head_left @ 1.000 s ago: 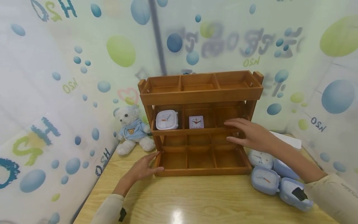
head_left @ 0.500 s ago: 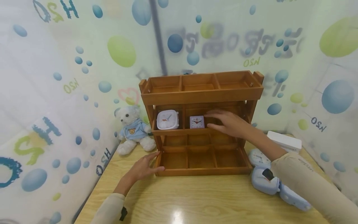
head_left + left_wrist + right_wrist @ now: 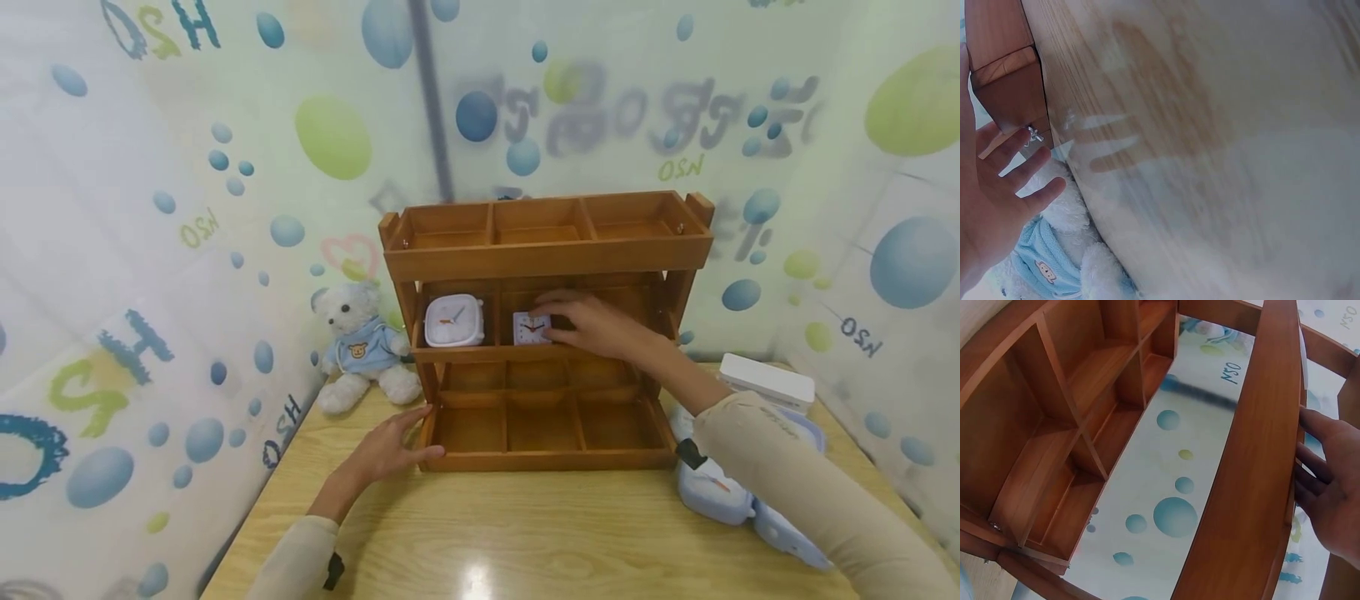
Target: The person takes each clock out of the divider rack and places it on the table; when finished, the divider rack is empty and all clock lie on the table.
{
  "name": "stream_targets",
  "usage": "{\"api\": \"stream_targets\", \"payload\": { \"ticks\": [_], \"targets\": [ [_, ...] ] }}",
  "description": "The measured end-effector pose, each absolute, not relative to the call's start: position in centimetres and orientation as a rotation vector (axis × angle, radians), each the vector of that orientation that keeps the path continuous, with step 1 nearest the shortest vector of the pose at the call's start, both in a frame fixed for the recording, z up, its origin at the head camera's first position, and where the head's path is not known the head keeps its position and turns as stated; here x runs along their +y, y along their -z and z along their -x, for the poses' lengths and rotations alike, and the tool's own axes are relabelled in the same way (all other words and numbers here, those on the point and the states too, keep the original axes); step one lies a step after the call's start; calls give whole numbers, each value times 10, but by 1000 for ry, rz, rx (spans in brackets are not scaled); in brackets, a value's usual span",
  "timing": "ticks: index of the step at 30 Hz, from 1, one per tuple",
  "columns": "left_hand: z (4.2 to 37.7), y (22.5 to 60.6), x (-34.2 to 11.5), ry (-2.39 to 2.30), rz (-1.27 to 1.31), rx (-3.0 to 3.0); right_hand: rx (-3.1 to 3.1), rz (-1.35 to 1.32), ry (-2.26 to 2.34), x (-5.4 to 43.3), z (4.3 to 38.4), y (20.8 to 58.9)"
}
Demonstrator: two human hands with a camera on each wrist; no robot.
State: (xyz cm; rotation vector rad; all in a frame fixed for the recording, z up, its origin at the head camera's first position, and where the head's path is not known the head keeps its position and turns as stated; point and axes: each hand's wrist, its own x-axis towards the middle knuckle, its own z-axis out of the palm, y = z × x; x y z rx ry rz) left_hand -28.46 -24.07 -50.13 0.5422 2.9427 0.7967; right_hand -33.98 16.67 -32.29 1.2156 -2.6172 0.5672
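Observation:
A brown wooden three-tier rack [image 3: 547, 255] stands on the table. In its middle tier, a small square alarm clock [image 3: 527, 329] with a pale lilac frame sits in the centre compartment. My right hand [image 3: 588, 323] grips this clock at its top right, index finger over the top and thumb at the side. From the right wrist, that hand's fingertips [image 3: 1305, 469] reach behind a shelf board, which hides the clock. My left hand [image 3: 386, 446] rests against the rack's lower left corner, fingers spread. A larger white alarm clock [image 3: 453, 320] occupies the middle tier's left compartment.
A white teddy bear [image 3: 360, 346] in a blue hoodie sits left of the rack. Several blue alarm clocks [image 3: 712, 492] lie at the right, partly under my right sleeve, with a white box [image 3: 767, 379] behind. Patterned curtains [image 3: 622, 100] surround the table [image 3: 525, 533].
My right hand has moved left from the middle tier's right compartment to the small alarm clock and taken hold of it. The left hand stays at the rack's corner.

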Motion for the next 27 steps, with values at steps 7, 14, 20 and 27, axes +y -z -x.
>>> {"api": "stream_targets", "payload": {
  "ticks": [7,14,20,27],
  "targets": [
    [284,504,-240,-830,-550,2924,-2667,-1203,-536,162,344,326],
    [287,505,-242,-847,-563,2926,-2661,-1182,-444,160,345,323],
    [287,505,-243,-845,-559,2923,-2674,-1128,-350,157,348,324],
    [287,506,-243,-851,-552,2918,-2674,-1134,-363,156,354,325]
  ]
}}
